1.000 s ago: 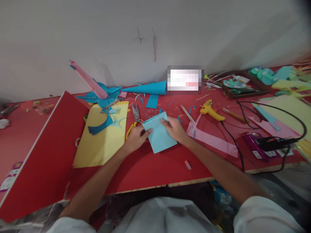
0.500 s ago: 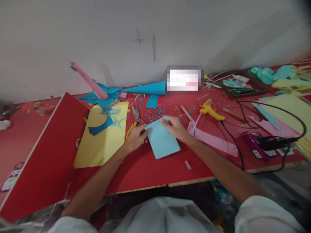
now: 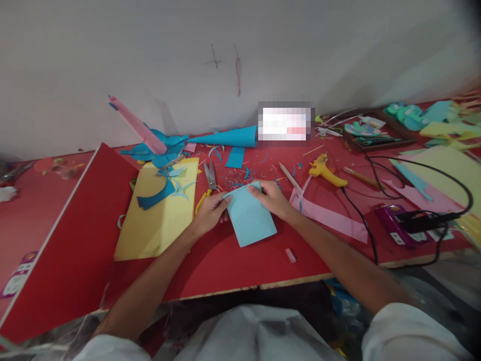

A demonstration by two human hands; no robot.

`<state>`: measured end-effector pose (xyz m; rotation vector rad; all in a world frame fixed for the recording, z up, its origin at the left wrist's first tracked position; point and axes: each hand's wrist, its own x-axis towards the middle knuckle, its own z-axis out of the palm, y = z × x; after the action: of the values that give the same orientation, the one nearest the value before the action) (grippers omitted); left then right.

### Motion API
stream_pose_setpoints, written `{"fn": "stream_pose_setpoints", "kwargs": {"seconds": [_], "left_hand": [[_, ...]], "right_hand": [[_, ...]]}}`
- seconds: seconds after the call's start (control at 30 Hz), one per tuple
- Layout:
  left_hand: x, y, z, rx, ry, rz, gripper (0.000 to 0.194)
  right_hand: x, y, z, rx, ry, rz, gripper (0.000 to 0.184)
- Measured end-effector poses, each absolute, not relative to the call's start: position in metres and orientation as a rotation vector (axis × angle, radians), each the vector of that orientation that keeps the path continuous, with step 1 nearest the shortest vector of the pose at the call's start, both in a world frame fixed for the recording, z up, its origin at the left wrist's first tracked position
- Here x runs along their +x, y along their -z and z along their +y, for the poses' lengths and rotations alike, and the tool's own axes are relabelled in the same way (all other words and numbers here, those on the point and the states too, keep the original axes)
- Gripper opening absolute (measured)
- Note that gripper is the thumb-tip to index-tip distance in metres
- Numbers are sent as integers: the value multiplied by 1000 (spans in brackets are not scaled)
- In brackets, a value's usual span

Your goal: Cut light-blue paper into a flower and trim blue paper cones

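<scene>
Pale blue paper, a roughly square folded-looking piece (image 3: pixel 251 215), sits between our two hands above the near middle of the red table (image 3: pixel 229 271), and it is the thing that has changed most. A second ago its top edge showed a loose, layered lip; now that lip looks closed and the face turned toward us lies smoother and flatter, with its lower edge reaching a little closer to us. Our left hand (image 3: pixel 210 214) pinches the upper left corner, thumb on top and the other fingers tucked mostly out of sight underneath. Our right hand (image 3: pixel 276 200) pinches the top edge near the upper right corner, thumb pressed on the face; how its hidden fingers lie behind, we cannot tell. To our judgement, this means we are aligning or creasing the top edge, and the shaping of the piece is still under way. Around it nothing seems to have moved: the grey-bladed scissors with yellow handles (image 3: pixel 210 175) lie just beyond the left hand, the yellow glue gun (image 3: pixel 326 172) rests farther off to the right, and the long pink paper strip (image 3: pixel 330 220) lies beside the right forearm.
</scene>
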<state>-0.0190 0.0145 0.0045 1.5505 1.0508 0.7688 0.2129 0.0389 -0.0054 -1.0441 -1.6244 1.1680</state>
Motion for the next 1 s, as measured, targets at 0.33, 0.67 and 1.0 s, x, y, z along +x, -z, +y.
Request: {"fn": "stream_pose_setpoints", "kwargs": {"seconds": [0.33,0.67,1.0], "left_hand": [[-18,-9,13,1548,-834,1114,49],[-19,-7,13,1557,-831,1146,47],[-21,-8,13,1655,-876,1179,47]], "right_hand": [[215,4,41,-1007,-1087,-1654,52],[216,4,40,-1017,-1076,-1649,56],[216,4,41,-1017,-1066,-1648,54]]}}
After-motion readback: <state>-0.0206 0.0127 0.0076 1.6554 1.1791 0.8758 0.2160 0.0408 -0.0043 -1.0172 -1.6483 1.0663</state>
